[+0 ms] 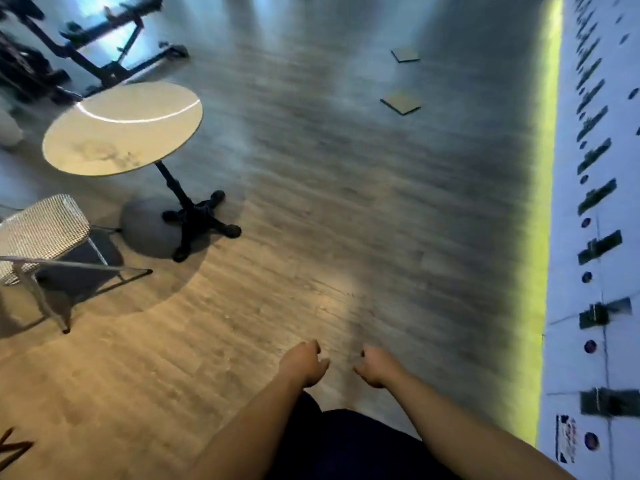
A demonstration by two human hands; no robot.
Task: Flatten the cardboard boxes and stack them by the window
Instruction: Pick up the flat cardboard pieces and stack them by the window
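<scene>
Two flat cardboard pieces lie on the wooden floor far ahead, one (401, 102) nearer and one (405, 54) farther, both close to the white wall on the right. My left hand (306, 362) and my right hand (375, 367) hang low in the frame over the floor, side by side and a little apart. Their fingers are loosely curled and hold nothing. The frame is blurred by motion.
A round pale table (121, 129) on a black pedestal foot stands at the left, a metal-legged chair (45, 237) beside it. Black frame equipment (90, 46) fills the far left corner. A white wall (595, 237) with dark fittings runs along the right, with a yellow-lit strip at its base.
</scene>
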